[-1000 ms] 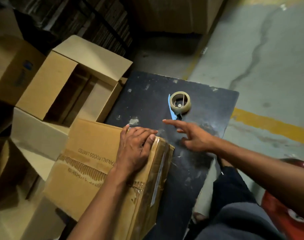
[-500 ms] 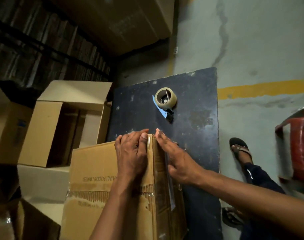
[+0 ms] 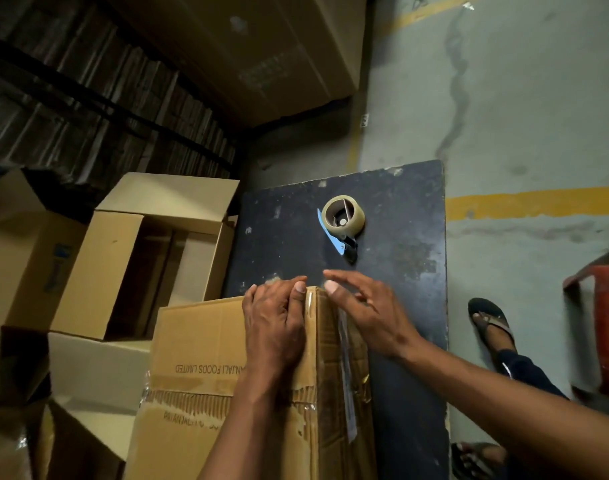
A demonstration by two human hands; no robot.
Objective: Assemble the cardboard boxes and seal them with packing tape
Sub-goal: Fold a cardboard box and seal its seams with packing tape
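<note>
Off the worktop's left edge sits an open empty carton (image 3: 147, 251), flaps up, on other stacked cartons. Next, your cardboard box (image 3: 206, 382) stands at the near left corner of the worktop (image 3: 403, 341), overhanging its left edge. It's worn brown board, upside-down print reading "FOODS LIMITED" across the top face, a torn band of old tape running below that print, and a clear tape strip (image 3: 344, 368) down the right-hand face. Your left hand (image 3: 275, 327) lies flat on the top face at the far corner, fingers together, straight, pressing along the taped edge. Your right hand (image 3: 369, 313) is just beside it over the box's right face, fingers extended and slightly spread; contact is unclear. Beyond, mid-worktop toward the far edge, the tape dispenser (image 3: 343, 221) lies alone, roll loaded, blue blade guard showing. Right of the worktop, your sandalled foot (image 3: 490, 327) rests on the floor.
</note>
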